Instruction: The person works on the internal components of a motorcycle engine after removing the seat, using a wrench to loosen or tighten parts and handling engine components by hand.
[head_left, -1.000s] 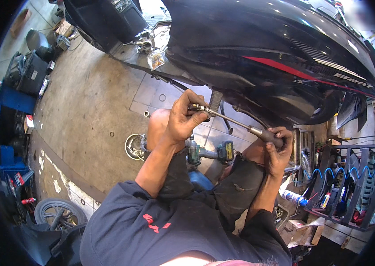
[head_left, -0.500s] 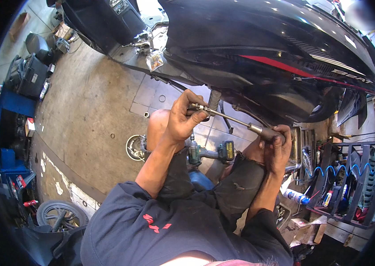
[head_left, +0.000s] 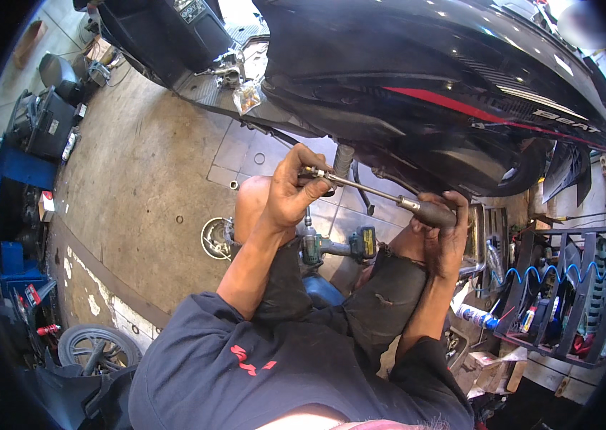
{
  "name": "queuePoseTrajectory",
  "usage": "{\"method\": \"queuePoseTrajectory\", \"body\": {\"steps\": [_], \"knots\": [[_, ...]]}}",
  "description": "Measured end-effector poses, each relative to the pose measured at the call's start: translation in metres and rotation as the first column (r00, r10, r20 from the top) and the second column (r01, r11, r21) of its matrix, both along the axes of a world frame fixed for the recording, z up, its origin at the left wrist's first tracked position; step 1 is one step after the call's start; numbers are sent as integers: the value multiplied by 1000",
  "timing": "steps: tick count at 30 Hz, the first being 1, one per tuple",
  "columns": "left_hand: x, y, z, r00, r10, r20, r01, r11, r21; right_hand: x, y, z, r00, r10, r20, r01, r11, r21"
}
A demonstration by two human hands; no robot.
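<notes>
My left hand (head_left: 294,193) is closed in a pinch around a small metal part with a brass-coloured end (head_left: 311,171); the fingers hide most of it. A long screwdriver (head_left: 367,188) runs from that part across to my right hand (head_left: 451,240), its tip meeting the part at the left fingers. The dark, thick handle lies between the right thumb and fingers. Below the shaft, a green and black cordless impact driver (head_left: 335,248) rests between my knees, touched by neither hand.
A black scooter (head_left: 418,93) with a red stripe fills the far side. A small bag of parts (head_left: 247,98) lies on its footboard. A round metal part (head_left: 215,238) sits on the floor by my left knee. At right stands a black tool rack (head_left: 568,294); a wheel (head_left: 98,349) lies lower left.
My right fingers have shifted on the screwdriver handle, which now shows more of its length. The left hand keeps its pinch in nearly the same place.
</notes>
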State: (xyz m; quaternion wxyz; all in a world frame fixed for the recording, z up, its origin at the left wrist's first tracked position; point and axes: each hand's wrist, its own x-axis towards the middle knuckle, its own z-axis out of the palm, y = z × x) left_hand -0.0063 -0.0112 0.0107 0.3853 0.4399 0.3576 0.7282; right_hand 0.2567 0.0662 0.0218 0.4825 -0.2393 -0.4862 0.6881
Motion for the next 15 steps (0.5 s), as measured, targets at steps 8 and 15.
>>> {"method": "queuePoseTrajectory", "body": {"steps": [8,15], "knots": [[-4,0,-2,998,-41,-51,40,999,-17,8,7,-17,982,-152,112,121,963,242],[0,-1,0,998,-42,-38,40,998,-45,5,4,-14,981,-39,-188,72,982,174]]}}
